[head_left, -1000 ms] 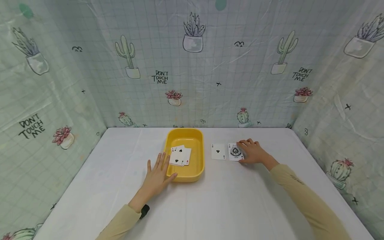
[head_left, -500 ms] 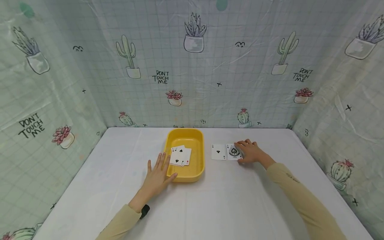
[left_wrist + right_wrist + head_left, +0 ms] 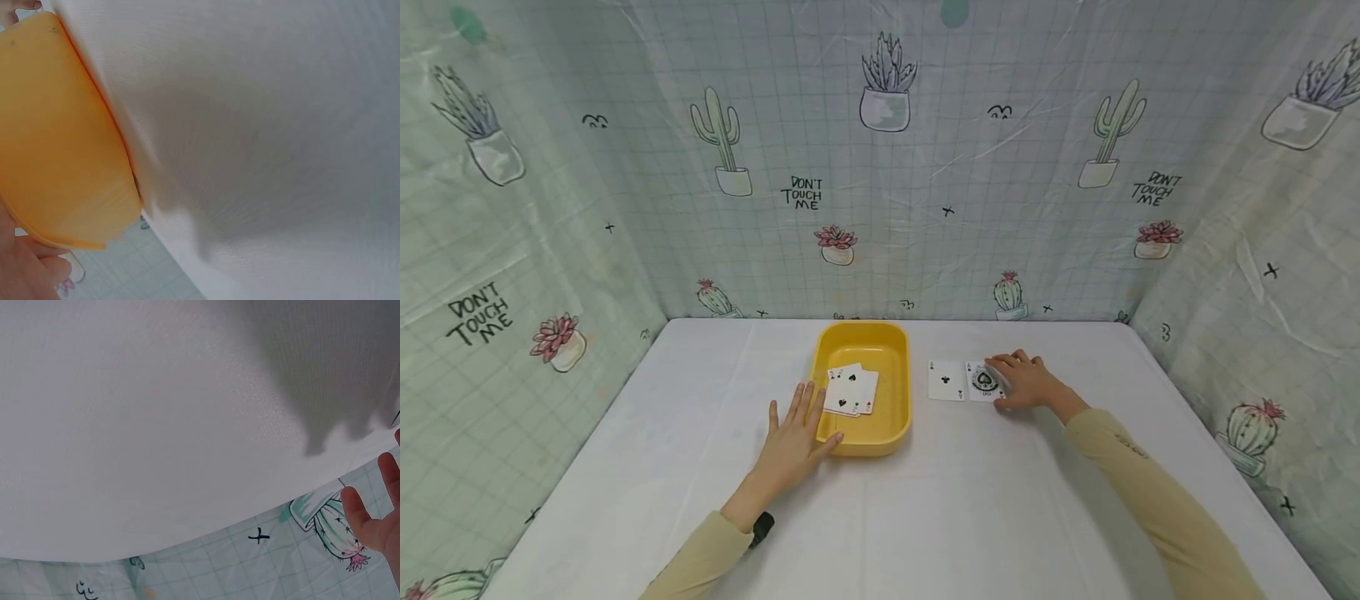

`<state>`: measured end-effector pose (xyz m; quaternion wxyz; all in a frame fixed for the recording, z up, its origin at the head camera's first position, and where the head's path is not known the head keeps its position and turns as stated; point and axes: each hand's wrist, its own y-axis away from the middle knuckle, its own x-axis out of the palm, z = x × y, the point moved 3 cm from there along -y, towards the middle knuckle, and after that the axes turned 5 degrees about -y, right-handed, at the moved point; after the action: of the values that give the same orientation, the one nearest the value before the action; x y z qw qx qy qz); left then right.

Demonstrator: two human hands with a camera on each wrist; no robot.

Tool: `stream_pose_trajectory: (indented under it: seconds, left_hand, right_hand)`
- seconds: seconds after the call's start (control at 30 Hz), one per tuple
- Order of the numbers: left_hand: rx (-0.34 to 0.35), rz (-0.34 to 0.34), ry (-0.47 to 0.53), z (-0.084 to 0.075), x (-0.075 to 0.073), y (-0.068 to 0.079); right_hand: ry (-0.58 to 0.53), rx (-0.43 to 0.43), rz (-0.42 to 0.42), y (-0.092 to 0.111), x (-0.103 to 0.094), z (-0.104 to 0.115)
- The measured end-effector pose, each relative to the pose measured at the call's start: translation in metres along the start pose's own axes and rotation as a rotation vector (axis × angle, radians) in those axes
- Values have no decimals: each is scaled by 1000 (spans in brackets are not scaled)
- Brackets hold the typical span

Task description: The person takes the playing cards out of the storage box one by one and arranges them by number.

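Note:
In the head view, my left hand (image 3: 787,444) lies with fingers spread and straight over the left rim of a yellow tray (image 3: 891,421). The left wrist view shows the tray's outer wall (image 3: 62,131) with fingertips at its rim. Inside the tray are a few overlapping playing cards (image 3: 851,390), a two of spades on top. To the right, an ace of clubs (image 3: 946,381) lies face up on the table. Beside it is an ace of spades (image 3: 982,381), held by my right hand (image 3: 1027,383) with thumb and index at opposite edges, the hand covering its right side.
A white table (image 3: 647,483) surrounds the tray and cards. Behind it hangs a grid-patterned curtain (image 3: 880,208) printed with cacti, continuing along both sides. A dark wristband (image 3: 762,528) is on the left wrist.
My right hand has slid the ace of spades slightly left, closer to the ace of clubs, and then stayed still. The left hand and tray have not moved.

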<state>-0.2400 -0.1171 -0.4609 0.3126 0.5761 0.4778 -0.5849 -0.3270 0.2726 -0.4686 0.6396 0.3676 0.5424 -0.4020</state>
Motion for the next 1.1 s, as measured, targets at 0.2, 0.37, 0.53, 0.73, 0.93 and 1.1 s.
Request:
stream_pose_trajectory:
  seconds: [0.2,0.37,0.53,0.73,0.93,1.1]
  left_hand:
    - [0,6,9,1,1,0]
    - [0,12,21,1,2,-1]
    - [-8,17,17,1,2,-1]
    - [-11,23,0,2,2,0]
    - [-19,36,9,1,3,0]
    - [-18,27,16,1,3,-1]
  right_hand:
    - [32,-3,-10,0,1,-3]
    - [31,-15,-21,2,-3,0]
    - [21,-44,-59,-1,-8,8]
    - [-30,-97,-91,-7,-15,26]
    - [-60,-159,-90,-10,-21,47]
    - [-66,-173,-80,-14,-26,62]
